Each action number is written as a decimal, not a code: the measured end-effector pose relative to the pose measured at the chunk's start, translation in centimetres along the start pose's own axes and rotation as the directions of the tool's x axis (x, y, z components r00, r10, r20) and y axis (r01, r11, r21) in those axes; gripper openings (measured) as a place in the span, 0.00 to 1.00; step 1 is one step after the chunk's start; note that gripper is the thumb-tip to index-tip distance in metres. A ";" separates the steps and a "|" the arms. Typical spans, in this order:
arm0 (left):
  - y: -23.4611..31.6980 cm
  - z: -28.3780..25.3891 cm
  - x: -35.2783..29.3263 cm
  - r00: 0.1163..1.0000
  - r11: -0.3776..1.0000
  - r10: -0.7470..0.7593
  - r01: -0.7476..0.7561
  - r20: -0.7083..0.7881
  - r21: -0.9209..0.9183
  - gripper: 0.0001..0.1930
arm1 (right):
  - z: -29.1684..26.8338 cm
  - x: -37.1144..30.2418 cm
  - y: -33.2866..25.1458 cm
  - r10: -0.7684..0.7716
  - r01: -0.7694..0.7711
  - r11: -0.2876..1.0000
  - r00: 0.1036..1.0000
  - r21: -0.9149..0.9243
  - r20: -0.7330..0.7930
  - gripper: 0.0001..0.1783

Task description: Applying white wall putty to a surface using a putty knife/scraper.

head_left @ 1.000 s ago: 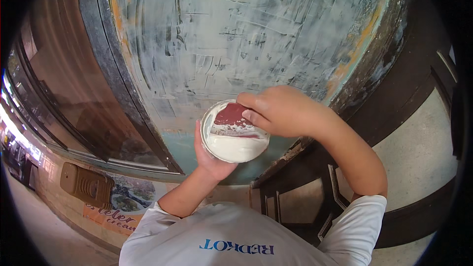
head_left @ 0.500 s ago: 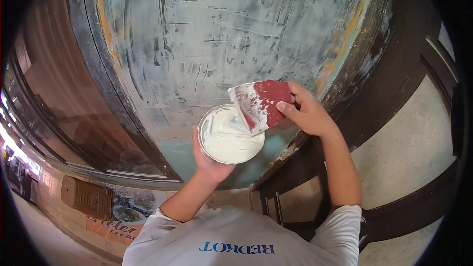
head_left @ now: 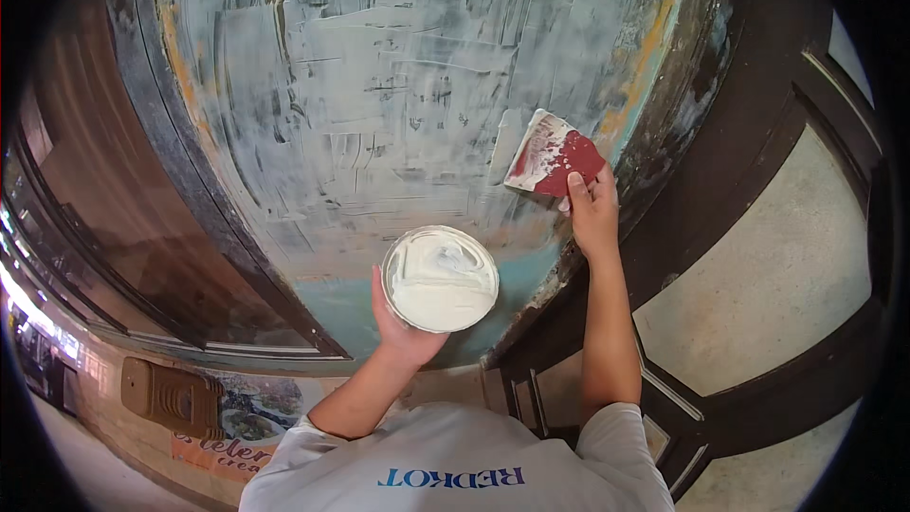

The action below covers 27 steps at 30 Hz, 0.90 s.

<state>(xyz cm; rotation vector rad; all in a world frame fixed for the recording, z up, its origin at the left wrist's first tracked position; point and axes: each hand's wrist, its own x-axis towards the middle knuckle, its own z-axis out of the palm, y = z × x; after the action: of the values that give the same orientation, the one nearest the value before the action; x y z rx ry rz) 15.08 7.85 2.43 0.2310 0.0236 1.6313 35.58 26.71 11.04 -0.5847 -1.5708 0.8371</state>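
My left hand (head_left: 409,330) grips a round tub (head_left: 442,279) from below and its left side. White paste fills the tub, smoothed flat on the near half and scooped at the far half. Between the thumb and fingers of my right hand (head_left: 594,209) is a flat red putty spreader (head_left: 569,159), its far edge coated with white paste. That coated edge lies at the wall panel (head_left: 379,114), beside a fresh white smear (head_left: 506,140). Streaky grey-white paste covers most of the panel over a darker, blue-green ground.
Dark wooden framing with pale panels (head_left: 768,265) stands to the right. A brown glazed frame (head_left: 190,256) runs along the left. Lower left are a stack of brown plastic stools (head_left: 171,396) and a printed banner (head_left: 251,408).
My right hand has carried the spreader from over the tub up and right to the wall, leaving a white smear there. The tub sits slightly lower and further left in view.
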 end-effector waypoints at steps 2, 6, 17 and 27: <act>0.0 0.1 0.2 0.999 1.000 -0.009 0.009 -0.048 -0.005 0.40 | 1.2 0.1 -1.1 0.000 0.000 0.995 1.000 0.099 0.009 0.17; -0.2 0.1 0.1 0.996 0.998 -0.054 0.051 -0.075 -0.043 0.41 | 1.7 0.9 -0.6 0.025 -0.023 0.997 0.999 -0.077 0.033 0.16; -0.7 0.1 0.3 0.998 0.999 -0.041 0.040 -0.042 -0.020 0.40 | 1.3 1.9 -1.4 0.020 -0.017 0.998 0.998 -0.053 0.051 0.16; -1.2 -0.2 -0.4 0.998 0.998 -0.051 0.052 -0.026 0.031 0.41 | 1.1 1.2 -0.5 0.064 -0.058 0.997 0.991 -0.060 0.118 0.17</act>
<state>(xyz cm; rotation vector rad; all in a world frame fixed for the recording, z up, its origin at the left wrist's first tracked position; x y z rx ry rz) 16.27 7.60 2.02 0.2318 0.0743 1.5836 34.30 27.09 12.14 -0.6359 -1.6980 0.8898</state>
